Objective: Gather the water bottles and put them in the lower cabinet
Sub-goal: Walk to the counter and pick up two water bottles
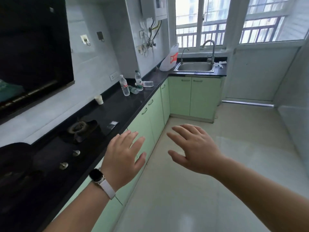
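Left hand (122, 155) and right hand (195, 148) were both held out in mid-air, palms down, fingers (135, 143) straight and spread, gripping nothing and touching nothing. The left hand had a smartwatch (98, 176) on a white strap at the wrist and hovered by the front edge of the black table (117, 106), near the gas stove (78, 131). The right hand hovered over the pale tiled floor (209, 190). Four water bottles (133, 86) sat in a cluster far along the table, well apart from both hands. The red-label bottle (124, 86) stood upright nearest, and the green-label bottle (138, 80) stood upright behind it. The clear bottle (148, 84) lay on its side just beside the green-label one, and the small bottle (134, 90) lay on its side between the two upright ones. The lower cabinet (147, 124), with pale green doors, ran under the table, and every door in view was closed. A paper cup (99, 99) stood between stove and bottles. A white plastic bag (169, 59) leaned in the corner beside the steel sink (194, 66) under the window. A black range hood (33, 47) hung on the wall at upper left.
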Available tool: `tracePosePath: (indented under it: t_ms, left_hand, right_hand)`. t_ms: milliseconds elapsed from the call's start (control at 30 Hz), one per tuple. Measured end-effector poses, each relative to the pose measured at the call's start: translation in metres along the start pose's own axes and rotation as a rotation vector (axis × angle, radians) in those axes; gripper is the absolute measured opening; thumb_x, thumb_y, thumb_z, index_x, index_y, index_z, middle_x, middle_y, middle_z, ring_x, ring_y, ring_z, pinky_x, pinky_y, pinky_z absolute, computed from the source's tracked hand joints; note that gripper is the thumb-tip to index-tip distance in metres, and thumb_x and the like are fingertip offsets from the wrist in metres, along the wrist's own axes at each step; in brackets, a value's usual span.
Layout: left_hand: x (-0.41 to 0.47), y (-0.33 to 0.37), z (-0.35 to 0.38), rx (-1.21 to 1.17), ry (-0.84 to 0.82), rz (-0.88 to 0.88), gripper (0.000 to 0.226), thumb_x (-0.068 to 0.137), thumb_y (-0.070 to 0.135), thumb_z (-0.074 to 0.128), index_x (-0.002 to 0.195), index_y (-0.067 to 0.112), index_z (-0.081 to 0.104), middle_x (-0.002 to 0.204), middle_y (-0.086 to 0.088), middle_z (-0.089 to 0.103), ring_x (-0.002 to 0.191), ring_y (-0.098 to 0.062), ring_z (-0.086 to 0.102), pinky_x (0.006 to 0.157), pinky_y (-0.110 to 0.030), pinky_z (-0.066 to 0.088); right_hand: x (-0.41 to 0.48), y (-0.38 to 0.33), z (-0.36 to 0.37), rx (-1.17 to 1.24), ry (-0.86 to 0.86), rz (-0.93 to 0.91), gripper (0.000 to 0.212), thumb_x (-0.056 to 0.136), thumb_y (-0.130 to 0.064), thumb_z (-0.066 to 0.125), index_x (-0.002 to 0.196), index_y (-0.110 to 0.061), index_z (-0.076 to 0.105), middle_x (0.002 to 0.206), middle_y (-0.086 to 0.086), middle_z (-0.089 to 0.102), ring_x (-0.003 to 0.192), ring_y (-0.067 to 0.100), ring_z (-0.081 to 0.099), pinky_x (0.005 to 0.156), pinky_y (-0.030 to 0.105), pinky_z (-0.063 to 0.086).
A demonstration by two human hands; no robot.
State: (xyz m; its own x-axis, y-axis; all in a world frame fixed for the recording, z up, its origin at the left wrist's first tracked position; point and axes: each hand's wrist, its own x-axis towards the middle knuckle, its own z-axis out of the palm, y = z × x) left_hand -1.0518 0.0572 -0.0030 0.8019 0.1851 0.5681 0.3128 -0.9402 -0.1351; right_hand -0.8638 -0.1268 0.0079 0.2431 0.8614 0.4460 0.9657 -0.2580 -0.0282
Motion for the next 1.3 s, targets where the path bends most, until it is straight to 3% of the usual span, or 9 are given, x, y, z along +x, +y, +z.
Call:
tracePosePath:
  t_ms: [100, 267, 733, 967, 1300]
  left_hand:
    - [0.021, -0.013, 0.026, -0.031, -0.007, 0.04, 0.045, 0.091, 0.04, 0.052, 0.122, 0.011, 0.069, 0.126, -0.013, 0.067, 0.122, -0.036, 0.061, 0.106, -0.048, 0.039]
    - [0.064, -0.047, 0.08, -0.088, -0.017, 0.062, 0.047, 0.093, 0.043, 0.05, 0.121, 0.011, 0.071, 0.126, -0.013, 0.068, 0.123, -0.036, 0.061, 0.104, -0.053, 0.045]
    - [0.232, -0.189, 0.227, -0.237, 0.008, 0.157, 0.049, 0.094, 0.045, 0.048, 0.123, 0.013, 0.071, 0.127, -0.013, 0.068, 0.123, -0.036, 0.061, 0.102, -0.053, 0.046]
    - [0.289, -0.209, 0.269, -0.237, 0.011, 0.184, 0.047, 0.094, 0.045, 0.049, 0.121, 0.013, 0.071, 0.126, -0.013, 0.068, 0.122, -0.037, 0.062, 0.101, -0.054, 0.046]
    - [0.379, -0.2, 0.35, -0.135, -0.071, 0.139, 0.046, 0.095, 0.045, 0.049, 0.121, 0.014, 0.071, 0.126, -0.012, 0.068, 0.121, -0.036, 0.062, 0.099, -0.056, 0.049]
  right_hand:
    - [0.016, 0.018, 0.008, -0.041, -0.002, 0.026, 0.055, 0.089, -0.056, 0.046, 0.128, -0.021, 0.061, 0.127, 0.004, 0.063, 0.119, 0.031, 0.055, 0.101, 0.041, 0.042]
    - [0.059, 0.054, 0.037, -0.117, -0.023, 0.069, 0.056, 0.089, -0.056, 0.046, 0.129, -0.02, 0.062, 0.128, 0.005, 0.063, 0.119, 0.031, 0.055, 0.1, 0.041, 0.041]
    - [0.256, 0.124, 0.123, -0.219, -0.041, 0.181, 0.057, 0.089, -0.057, 0.046, 0.128, -0.019, 0.063, 0.129, 0.005, 0.062, 0.12, 0.029, 0.054, 0.101, 0.04, 0.041]
    - [0.304, 0.171, 0.147, -0.227, -0.032, 0.198, 0.057, 0.09, -0.056, 0.047, 0.129, -0.018, 0.062, 0.129, 0.006, 0.062, 0.119, 0.031, 0.055, 0.101, 0.039, 0.035]
    - [0.368, 0.293, 0.208, -0.1, -0.016, 0.143, 0.056, 0.089, -0.055, 0.049, 0.13, -0.018, 0.061, 0.13, 0.006, 0.062, 0.12, 0.031, 0.054, 0.102, 0.043, 0.043]
